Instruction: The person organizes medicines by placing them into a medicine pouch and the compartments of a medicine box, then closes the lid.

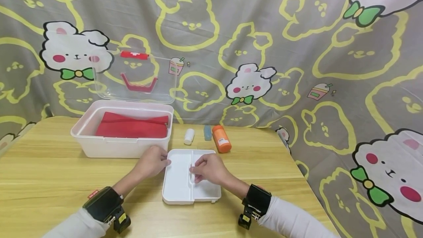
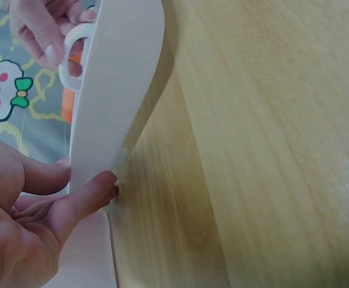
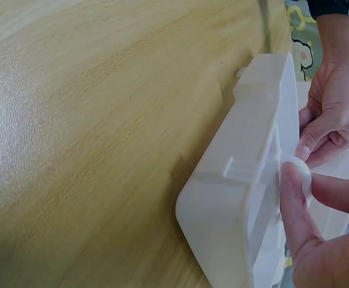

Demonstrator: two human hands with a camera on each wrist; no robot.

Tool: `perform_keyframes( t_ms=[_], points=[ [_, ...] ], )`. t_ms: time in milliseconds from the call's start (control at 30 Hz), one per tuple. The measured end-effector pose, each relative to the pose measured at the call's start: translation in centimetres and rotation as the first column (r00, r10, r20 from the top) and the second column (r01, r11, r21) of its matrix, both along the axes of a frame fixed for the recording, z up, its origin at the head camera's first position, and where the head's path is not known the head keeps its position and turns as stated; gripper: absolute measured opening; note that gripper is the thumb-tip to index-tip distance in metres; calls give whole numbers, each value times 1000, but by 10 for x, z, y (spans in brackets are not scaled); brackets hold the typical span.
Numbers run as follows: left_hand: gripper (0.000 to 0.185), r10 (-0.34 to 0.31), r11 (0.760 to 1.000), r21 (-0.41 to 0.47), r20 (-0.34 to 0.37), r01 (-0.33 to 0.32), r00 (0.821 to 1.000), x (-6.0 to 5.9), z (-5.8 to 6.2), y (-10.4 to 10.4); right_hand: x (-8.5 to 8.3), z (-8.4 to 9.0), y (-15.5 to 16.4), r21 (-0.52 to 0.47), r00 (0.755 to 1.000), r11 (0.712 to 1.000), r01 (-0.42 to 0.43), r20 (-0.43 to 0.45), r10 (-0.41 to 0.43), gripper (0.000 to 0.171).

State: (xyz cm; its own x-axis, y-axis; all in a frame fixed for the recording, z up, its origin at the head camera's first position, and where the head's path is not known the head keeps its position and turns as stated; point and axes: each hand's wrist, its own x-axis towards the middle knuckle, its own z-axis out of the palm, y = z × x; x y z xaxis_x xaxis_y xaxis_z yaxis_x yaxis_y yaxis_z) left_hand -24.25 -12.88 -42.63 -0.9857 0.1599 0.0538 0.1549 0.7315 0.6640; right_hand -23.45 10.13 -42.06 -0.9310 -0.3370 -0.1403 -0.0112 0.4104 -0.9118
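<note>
On the wooden table lies a shallow white divided tray (image 1: pixel 177 181) with a small raised handle (image 2: pixel 68 51) at its middle divider. My left hand (image 1: pixel 153 161) holds the tray's left wall near its far corner, with thumb and fingers on either side of the wall in the left wrist view. Thumb and fingers of my right hand (image 1: pixel 211 168) pinch the handle from the right side. In the right wrist view, the tray's outer wall (image 3: pixel 219 198) shows close up, with the pinched handle (image 3: pixel 303 174) beyond it.
Behind my left hand stands a white box (image 1: pixel 122 148) with a red pouch (image 1: pixel 132 129) inside and its clear lid (image 1: pixel 165 80) raised. A white bottle (image 1: pixel 189 136), a small blue item (image 1: pixel 207 133) and an orange bottle (image 1: pixel 221 139) lie behind the tray. A patterned curtain (image 1: pixel 290 54) hangs beyond.
</note>
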Motion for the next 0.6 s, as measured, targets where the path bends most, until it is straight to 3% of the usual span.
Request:
perform_keyframes(
  t_ms=[367, 467, 600],
  points=[
    [7, -8, 999, 31, -11, 9, 1000, 2, -2, -2, -2, 3, -1, 42, 1000, 999, -22, -12, 22, 17],
    [5, -9, 999, 37, 0, 9, 1000, 2, -2, -3, -4, 7, 0, 122, 998, 991, -48, -20, 51, 19],
    [5, -11, 999, 40, 13, 10, 1000, 1, -3, -2, -11, 18, 4, 262, 992, 961, -94, -60, 113, 23]
  ],
)
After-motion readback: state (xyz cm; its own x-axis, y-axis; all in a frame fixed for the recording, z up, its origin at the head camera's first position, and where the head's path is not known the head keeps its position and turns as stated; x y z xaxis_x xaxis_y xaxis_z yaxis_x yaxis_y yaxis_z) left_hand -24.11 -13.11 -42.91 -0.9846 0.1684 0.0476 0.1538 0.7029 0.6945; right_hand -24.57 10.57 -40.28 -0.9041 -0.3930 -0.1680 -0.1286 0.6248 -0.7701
